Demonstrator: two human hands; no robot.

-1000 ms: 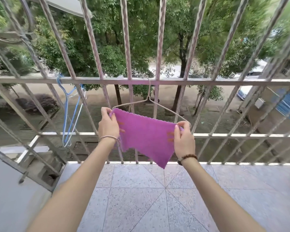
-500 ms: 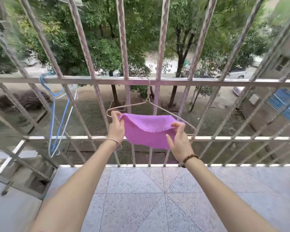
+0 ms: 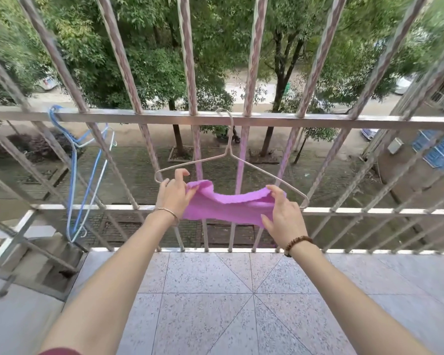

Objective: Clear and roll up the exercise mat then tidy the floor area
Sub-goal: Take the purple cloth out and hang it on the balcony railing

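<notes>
A purple cloth (image 3: 226, 208) is draped over the bottom bar of a white wire hanger (image 3: 228, 155), which hooks on the middle rail of the window grille (image 3: 267, 120). My left hand (image 3: 173, 194) pinches the cloth's left end at the hanger's left corner. At the right end, my right hand (image 3: 283, 216) pinches the cloth between thumb and fingers. The cloth sags in the middle between my hands. No exercise mat is in view.
Blue and white wire hangers (image 3: 85, 175) hang from the grille rail at the left. A speckled tiled ledge (image 3: 215, 298) lies below my arms. Beyond the bars are trees, a paved street and a building at the right.
The cloth went from being held up flat in front of the hanger to folded over its bottom bar. My hands then spread it wider along the bar.
</notes>
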